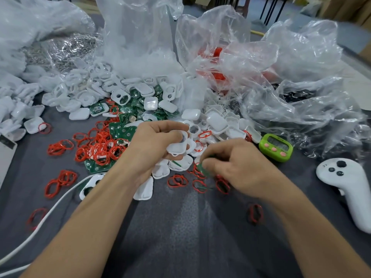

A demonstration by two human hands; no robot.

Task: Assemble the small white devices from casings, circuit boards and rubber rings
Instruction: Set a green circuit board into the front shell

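Gripping a white casing (177, 146) in curled fingers, the left hand (158, 141) sits left of the green timer (276, 146). This is the head view, the only one given. The casing is a rounded tray shape with a dark opening near its top, and the thumb lies over its upper edge. The right hand (232, 165) is lower left of the timer and near it. Its fingers are bunched and pinch a small green circuit board (203, 167). That spot is blurred, so I can't tell which way the board is turned. The hands are near each other, not touching.

Loose casings (215, 121) run from just left of the timer up and far left, with more spilling out of a clear bag. The spare circuit boards (120, 130), also green, are heaped well left of the timer and a bit higher, mixed in with the casings. Red rubber rings (98, 146) are piled farther left of the timer at about its level, and a few are scattered under the hands. A single ring (255, 214) lies below the timer, apart from the rest.

Crumpled plastic bags (291, 81) sit behind and to the right of the timer, one with red parts inside. A white controller (347, 187) lies flat to the lower right of the timer, near it but apart. A white cable (50, 210) is far to the lower left of the timer and runs off the frame edge. Everything sits on a grey cloth-covered counter (180, 233).
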